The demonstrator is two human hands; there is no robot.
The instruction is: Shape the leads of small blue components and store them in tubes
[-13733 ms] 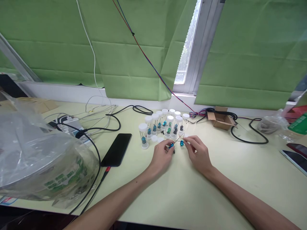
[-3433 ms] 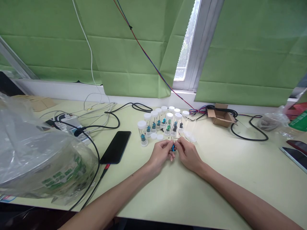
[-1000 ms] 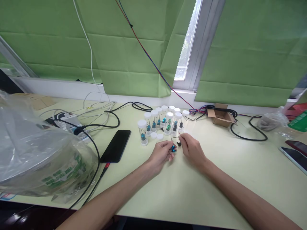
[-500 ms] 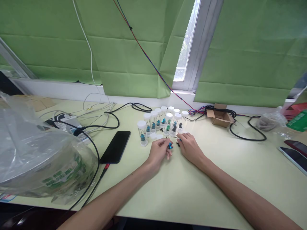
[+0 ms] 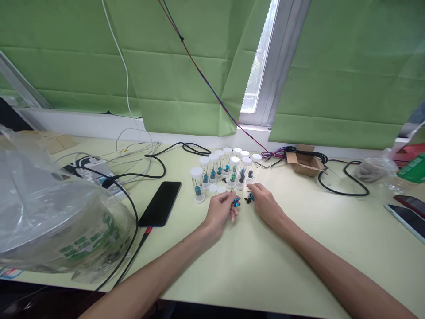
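My left hand (image 5: 219,212) pinches a small shiny blue metal part (image 5: 236,202) between thumb and fingertips. Thin dark pins stick up from that grip. Opposite it, my right hand (image 5: 266,204) is curled low over the table, its fingertips by a thin dark rod. Whatever those fingers hold is too small to make out. Just under them sit another blue part (image 5: 251,196) and a small black piece (image 5: 247,200). Behind both hands stand several clear tubes (image 5: 198,188) with white caps, upright in a cluster, with blue, green or dark parts inside.
A black phone (image 5: 160,204) lies left of the tubes with a cable near it. A large plastic-wrapped bundle (image 5: 66,221) fills the left side. An open cardboard box (image 5: 306,167) and black cables stand behind on the right. Two more phones (image 5: 407,221) lie at the far right.
My right hand has shifted slightly right and its fingers have curled, uncovering the blue part and more of the black piece. My left hand stays almost still with its blue part.
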